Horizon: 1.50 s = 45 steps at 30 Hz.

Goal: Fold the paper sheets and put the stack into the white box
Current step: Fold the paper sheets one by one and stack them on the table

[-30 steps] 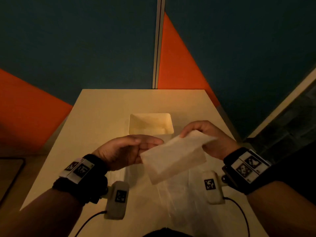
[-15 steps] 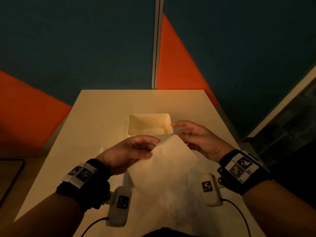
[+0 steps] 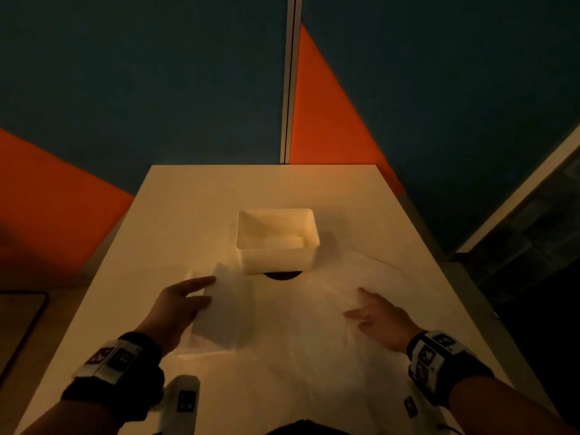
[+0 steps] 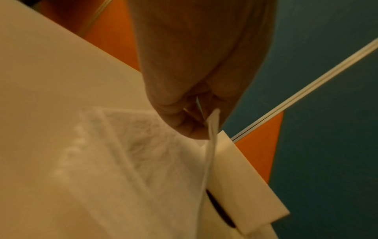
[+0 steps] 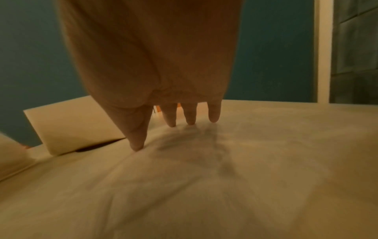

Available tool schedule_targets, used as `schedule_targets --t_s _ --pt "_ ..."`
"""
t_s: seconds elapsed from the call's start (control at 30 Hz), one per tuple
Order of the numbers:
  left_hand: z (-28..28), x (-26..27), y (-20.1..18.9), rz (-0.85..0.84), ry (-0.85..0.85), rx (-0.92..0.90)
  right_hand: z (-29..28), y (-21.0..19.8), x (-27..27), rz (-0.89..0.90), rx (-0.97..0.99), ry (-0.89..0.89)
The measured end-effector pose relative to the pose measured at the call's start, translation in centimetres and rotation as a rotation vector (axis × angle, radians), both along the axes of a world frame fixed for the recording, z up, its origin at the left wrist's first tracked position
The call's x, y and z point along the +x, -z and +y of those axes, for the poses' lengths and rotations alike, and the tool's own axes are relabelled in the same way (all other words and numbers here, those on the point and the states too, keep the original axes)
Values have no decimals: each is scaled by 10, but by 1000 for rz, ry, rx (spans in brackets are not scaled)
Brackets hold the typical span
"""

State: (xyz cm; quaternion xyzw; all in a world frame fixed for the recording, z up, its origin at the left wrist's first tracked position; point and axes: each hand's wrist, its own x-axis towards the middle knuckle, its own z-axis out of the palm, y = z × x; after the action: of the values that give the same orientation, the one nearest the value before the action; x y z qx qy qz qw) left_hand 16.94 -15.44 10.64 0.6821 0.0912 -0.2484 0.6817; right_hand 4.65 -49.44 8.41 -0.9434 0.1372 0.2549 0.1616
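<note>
Dim amber light falls on the pale table (image 3: 194,215), so read edges carefully. Your left hand (image 3: 179,306) pinches the folded sheet (image 3: 224,312) by its edge between thumb and fingers, just left of the white box (image 3: 276,255); in the left wrist view the sheet hangs edge-on from that pinch, over a textured sheet lying flat beneath it. Your right hand (image 3: 379,318) is spread, its fingers (image 5: 170,116) straight and touching down on the large thin unfolded sheet (image 3: 314,356) that covers the near table.

Set the folded piece down squarely on whatever you are stacking at the left, edges matched, and let go only once it lies flat. This paper looks light and limp, so I'd expect it to drift or spring open if dropped. Keep your right fingertips light: pressing and dragging would likely wrinkle the sheet you fold next.

Something pale already lies inside the box; what exactly, I cannot tell. A dark round patch shows at the box's near foot. Behind the table stand teal and orange wall panels (image 3: 329,120) split by a pale vertical strip.
</note>
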Motion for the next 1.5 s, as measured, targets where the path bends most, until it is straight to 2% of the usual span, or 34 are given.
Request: schedule_targets --t_s 0.17,0.33,0.83,1.17,1.37,1.43,1.5 --pt "10 2 15 -91 -62 261 -5 10 -8 -57 13 23" --pt "16 2 26 -178 -77 438 -9 12 -11 -68 -20 19" --pt "19 2 35 -265 -52 596 -10 18 -13 -70 -196 -48" --pt "15 3 36 -500 80 925 -9 16 -15 -40 -237 -59" --pt "0 -1 20 -611 152 971 -5 7 -14 -73 -226 -28" --pt "-9 -4 12 -624 168 929 -2 1 -12 -133 -192 -19" --pt "-23 -8 2 -639 153 811 4 -8 -6 -231 -152 -1"
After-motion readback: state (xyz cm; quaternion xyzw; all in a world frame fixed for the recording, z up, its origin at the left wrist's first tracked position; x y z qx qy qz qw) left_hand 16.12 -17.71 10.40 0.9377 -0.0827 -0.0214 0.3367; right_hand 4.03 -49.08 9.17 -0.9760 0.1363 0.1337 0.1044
